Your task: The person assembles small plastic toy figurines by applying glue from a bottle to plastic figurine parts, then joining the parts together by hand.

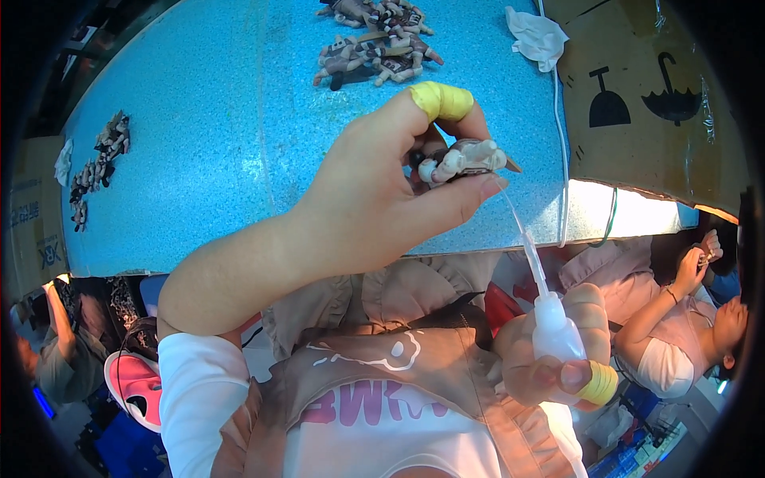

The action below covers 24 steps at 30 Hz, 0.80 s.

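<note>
My left hand [358, 183] is closed around a small pale plastic figurine [470, 158] with dark parts, held above the blue table. Its thumb presses from below, and yellow tape wraps the bent index finger on top. A squeeze bottle [559, 341], white and translucent, sits in my right hand [591, 323] in front of the table edge. Yellow tape also wraps a digit of that hand. The bottle's long thin nozzle [529, 247] slants up to the left thumb tip and figurine. Whether the tip touches the figurine I cannot tell.
Several similar figurines [382, 48] lie piled at the far middle of the blue table [207, 127], and more form a row [100, 167] at left. A crumpled tissue [538, 38], a white cable [561, 151] and a cardboard box [637, 48] are at right. Another person [665, 334] sits beyond.
</note>
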Available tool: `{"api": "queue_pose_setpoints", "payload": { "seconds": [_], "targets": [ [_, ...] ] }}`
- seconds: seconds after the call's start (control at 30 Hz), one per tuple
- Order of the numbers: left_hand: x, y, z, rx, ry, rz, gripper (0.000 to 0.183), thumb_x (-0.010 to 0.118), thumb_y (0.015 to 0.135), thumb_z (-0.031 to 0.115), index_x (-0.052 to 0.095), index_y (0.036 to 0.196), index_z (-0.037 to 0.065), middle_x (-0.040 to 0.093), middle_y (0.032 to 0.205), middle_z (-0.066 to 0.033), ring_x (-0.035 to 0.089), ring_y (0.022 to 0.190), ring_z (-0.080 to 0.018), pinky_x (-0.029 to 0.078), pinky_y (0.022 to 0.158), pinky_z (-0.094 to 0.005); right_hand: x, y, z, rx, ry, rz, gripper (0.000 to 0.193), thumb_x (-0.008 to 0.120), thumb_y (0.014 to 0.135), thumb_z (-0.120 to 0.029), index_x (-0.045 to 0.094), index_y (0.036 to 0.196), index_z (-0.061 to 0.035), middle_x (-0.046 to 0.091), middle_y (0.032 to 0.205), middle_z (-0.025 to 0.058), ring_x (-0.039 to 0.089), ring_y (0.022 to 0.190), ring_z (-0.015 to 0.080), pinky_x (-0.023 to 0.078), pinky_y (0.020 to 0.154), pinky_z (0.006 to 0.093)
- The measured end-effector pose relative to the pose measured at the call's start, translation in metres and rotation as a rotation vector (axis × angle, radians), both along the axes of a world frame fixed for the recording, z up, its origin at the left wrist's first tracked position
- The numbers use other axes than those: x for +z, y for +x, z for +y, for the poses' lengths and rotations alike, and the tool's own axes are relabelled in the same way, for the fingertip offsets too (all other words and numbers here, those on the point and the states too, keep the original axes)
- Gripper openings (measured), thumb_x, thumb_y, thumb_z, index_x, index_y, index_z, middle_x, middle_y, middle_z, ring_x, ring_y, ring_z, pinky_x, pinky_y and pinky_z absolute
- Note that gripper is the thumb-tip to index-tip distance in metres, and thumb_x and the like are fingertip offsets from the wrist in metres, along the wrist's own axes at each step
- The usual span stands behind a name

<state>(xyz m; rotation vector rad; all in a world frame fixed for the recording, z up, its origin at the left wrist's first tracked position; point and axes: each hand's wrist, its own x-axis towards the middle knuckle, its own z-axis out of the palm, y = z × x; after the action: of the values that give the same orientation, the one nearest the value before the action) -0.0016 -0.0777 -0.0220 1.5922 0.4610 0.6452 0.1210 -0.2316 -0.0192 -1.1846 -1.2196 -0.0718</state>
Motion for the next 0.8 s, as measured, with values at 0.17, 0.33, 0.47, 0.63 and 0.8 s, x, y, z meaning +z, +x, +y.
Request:
{"api": "queue_pose_setpoints", "payload": {
  "seconds": [0.17, 0.33, 0.47, 0.63, 0.8],
  "targets": [
    [-0.001, -0.002, 0.002, -0.055, -0.023, 0.052, 0.035, 0.061, 0.079, -0.005, 0.044, 0.108, 0.002, 0.052, 0.099, -0.0074, 0.056, 0.092, -0.0131, 0.049, 0.081, -0.0280, 0.000, -0.001, 0.010, 0.019, 0.043, -0.065, 0.015, 0.067, 0.072, -0.021, 0.054, 0.079, -0.0185, 0.046, 0.055, -0.0031, 0.037, 0.041, 0.0090, 0.024, 0.040, 0.0236],
    [0.003, -0.002, 0.001, -0.065, -0.123, 0.072, 0.035, 0.062, 0.079, -0.004, 0.044, 0.108, 0.002, 0.052, 0.099, -0.0078, 0.058, 0.090, -0.0147, 0.050, 0.080, -0.0278, -0.003, 0.001, 0.012, 0.045, 0.047, -0.066, 0.016, 0.068, 0.071, -0.020, 0.054, 0.077, -0.0164, 0.047, 0.054, -0.0023, 0.037, 0.040, 0.0098, 0.024, 0.040, 0.0242],
    [0.001, 0.000, 0.002, -0.076, -0.092, 0.059, 0.035, 0.062, 0.079, -0.003, 0.044, 0.108, 0.002, 0.052, 0.100, -0.0081, 0.059, 0.090, -0.0151, 0.050, 0.081, -0.0284, -0.007, -0.001, 0.008, -0.002, 0.090, -0.024, 0.017, 0.068, 0.069, -0.019, 0.055, 0.078, -0.0150, 0.050, 0.055, -0.0010, 0.039, 0.041, 0.0109, 0.026, 0.041, 0.0249],
    [0.002, 0.000, 0.000, -0.063, -0.087, 0.068, 0.035, 0.061, 0.080, -0.004, 0.043, 0.110, 0.002, 0.052, 0.100, -0.0082, 0.058, 0.091, -0.0149, 0.050, 0.082, -0.0290, -0.003, 0.010, 0.000, 0.096, 0.024, -0.081, 0.019, 0.068, 0.070, -0.019, 0.057, 0.084, -0.0169, 0.053, 0.060, -0.0007, 0.042, 0.045, 0.0112, 0.029, 0.043, 0.0256],
    [-0.001, 0.000, -0.001, -0.070, -0.086, 0.073, 0.036, 0.061, 0.080, -0.004, 0.043, 0.110, 0.002, 0.052, 0.100, -0.0080, 0.057, 0.092, -0.0145, 0.050, 0.083, -0.0289, -0.005, 0.008, 0.002, 0.151, 0.001, -0.118, 0.019, 0.068, 0.071, -0.020, 0.057, 0.086, -0.0181, 0.054, 0.062, -0.0011, 0.043, 0.046, 0.0113, 0.029, 0.043, 0.0262]
  ]
}}
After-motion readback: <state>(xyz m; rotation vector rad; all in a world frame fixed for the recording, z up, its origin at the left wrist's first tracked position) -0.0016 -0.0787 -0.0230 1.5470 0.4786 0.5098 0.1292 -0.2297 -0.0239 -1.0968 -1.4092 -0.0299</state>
